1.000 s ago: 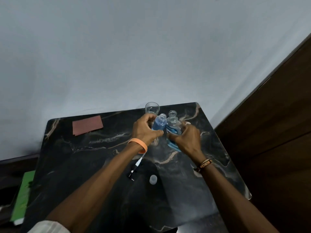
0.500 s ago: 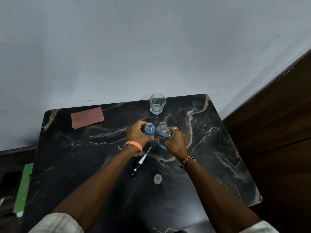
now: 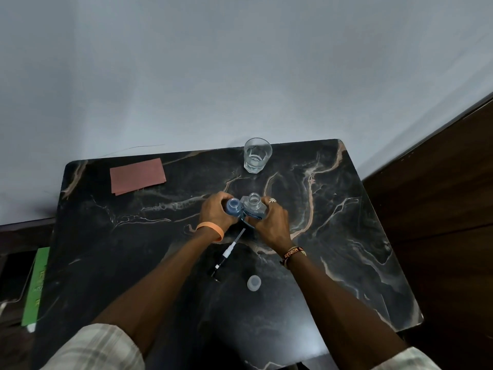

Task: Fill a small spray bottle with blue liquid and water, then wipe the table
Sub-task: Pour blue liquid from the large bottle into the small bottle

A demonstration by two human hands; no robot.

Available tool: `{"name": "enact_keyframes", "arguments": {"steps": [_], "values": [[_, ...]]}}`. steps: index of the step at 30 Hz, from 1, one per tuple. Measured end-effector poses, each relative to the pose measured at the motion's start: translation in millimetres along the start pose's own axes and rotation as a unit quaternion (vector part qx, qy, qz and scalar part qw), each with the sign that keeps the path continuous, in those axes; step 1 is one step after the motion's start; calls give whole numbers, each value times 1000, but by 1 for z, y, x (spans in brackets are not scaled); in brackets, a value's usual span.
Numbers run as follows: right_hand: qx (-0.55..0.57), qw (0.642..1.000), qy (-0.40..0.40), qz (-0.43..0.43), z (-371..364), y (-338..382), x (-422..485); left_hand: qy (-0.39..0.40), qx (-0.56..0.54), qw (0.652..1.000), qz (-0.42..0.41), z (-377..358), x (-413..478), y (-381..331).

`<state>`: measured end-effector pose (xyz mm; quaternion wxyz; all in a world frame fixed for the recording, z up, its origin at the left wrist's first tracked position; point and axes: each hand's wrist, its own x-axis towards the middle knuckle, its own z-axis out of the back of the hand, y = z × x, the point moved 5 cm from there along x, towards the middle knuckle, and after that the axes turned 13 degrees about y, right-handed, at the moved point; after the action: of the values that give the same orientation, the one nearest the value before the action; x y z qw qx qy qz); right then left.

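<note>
Two pale checked sleeves [image 3: 101, 348] sit at the nearest edge of my view, and both bare forearms reach forward over the black marble table with pale veins [image 3: 346, 236]. Between the forearms lies a small translucent round cap [image 3: 253, 283]. Just beyond it, to the left, a black and white spray pump with its thin tube [image 3: 226, 253] lies flat, the tube pointing toward the hands. Further on, the left hand [image 3: 214, 213], with an orange wristband [image 3: 212, 231], has its fingers curled round the small blue spray bottle [image 3: 233, 206], which is upright with an open mouth. The right hand [image 3: 270, 222], with a ring [image 3: 272, 200] and a woven thread bracelet [image 3: 293, 253], grips the larger clear bottle with a blue label [image 3: 253, 208], also upright and open. These bottles touch side by side; I cannot tell if they rest on the table. Beyond them, well apart, stands a clear drinking glass [image 3: 257, 156] with some water, near the far edge. A folded reddish-brown cloth [image 3: 137, 176] lies at the far left corner.
</note>
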<state>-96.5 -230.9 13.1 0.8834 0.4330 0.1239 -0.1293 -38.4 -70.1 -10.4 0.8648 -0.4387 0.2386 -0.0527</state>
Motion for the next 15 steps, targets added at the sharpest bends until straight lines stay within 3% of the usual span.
{"name": "enact_keyframes", "arguments": {"steps": [9, 15], "values": [[17, 1000, 11, 1, -1, -4, -10, 11, 8, 1000, 2, -7, -2, 2], [14, 1000, 17, -5, 4, -5, -14, 9, 69, 996, -55, -12, -12, -14]]}}
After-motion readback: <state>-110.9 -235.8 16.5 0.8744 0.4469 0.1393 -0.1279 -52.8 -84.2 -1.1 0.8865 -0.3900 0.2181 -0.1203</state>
